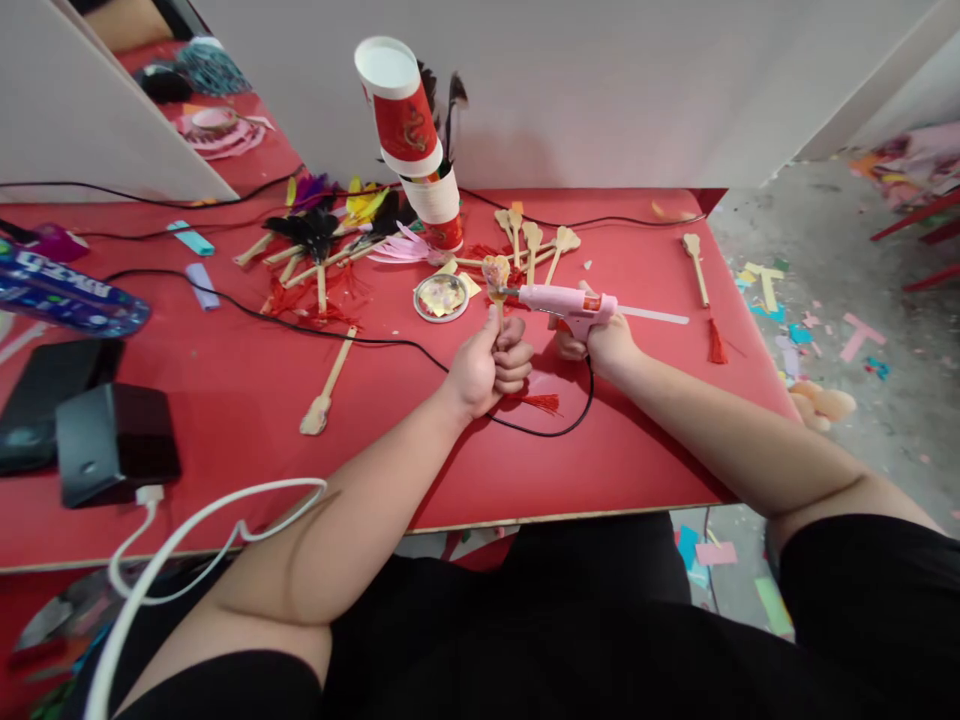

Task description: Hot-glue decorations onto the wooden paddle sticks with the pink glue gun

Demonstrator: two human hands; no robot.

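My left hand [491, 360] is closed around the handle of a small wooden stick [496, 273] with a heart-like decorated head, held upright. A red tassel [538, 402] shows below that fist. In my right hand [600, 340] is a pink hot glue gun [559, 298], its nozzle pointing left at the stick's head. A clear glue stick [652, 315] juts from the gun's rear. Just left of the nozzle, a small round dish [441, 297] of pale bits sits on the red table. Whether the nozzle touches the wood I cannot tell.
Several similar wooden sticks [532, 240] lie behind my hands, and feathered ones [307, 235] lie to the left. Stacked paper cups [405, 120] stand at the back. A black cord [337, 335] crosses the red table [600, 450]. Black boxes [116, 445] sit at left.
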